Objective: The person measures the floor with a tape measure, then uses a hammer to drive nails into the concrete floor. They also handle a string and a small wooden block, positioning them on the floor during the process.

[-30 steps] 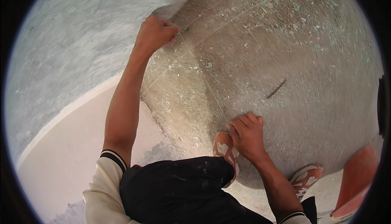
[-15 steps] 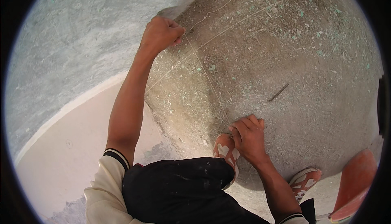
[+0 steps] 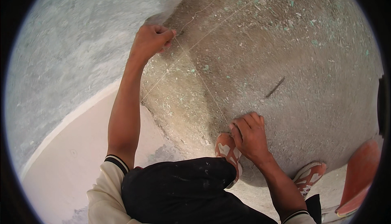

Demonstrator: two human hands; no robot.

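Note:
A thin pale string (image 3: 207,90) runs taut between my two hands, slanting over the dusty floor. My left hand (image 3: 151,41), arm stretched out beside the grey wall, pinches its far end between thumb and finger. From there a looser, wavy length of string trails off toward the top. Closer in, my right hand (image 3: 249,135) is closed on the other end, low down just above my shoe; its fingertips are partly hidden. Another straight string (image 3: 228,17) crosses the floor and passes the held one not far from my left hand.
A grey plastered wall (image 3: 81,32) rises at the left above a pale smooth strip (image 3: 81,138). Green and white chips litter the rough floor (image 3: 309,114). A dark thin stick (image 3: 275,87) lies right of the string. At the lower right stands a red curved object (image 3: 359,175).
My left hand has shifted slightly left and down in the view, still pinching the string. My right hand has hardly moved. The whole view has turned a little.

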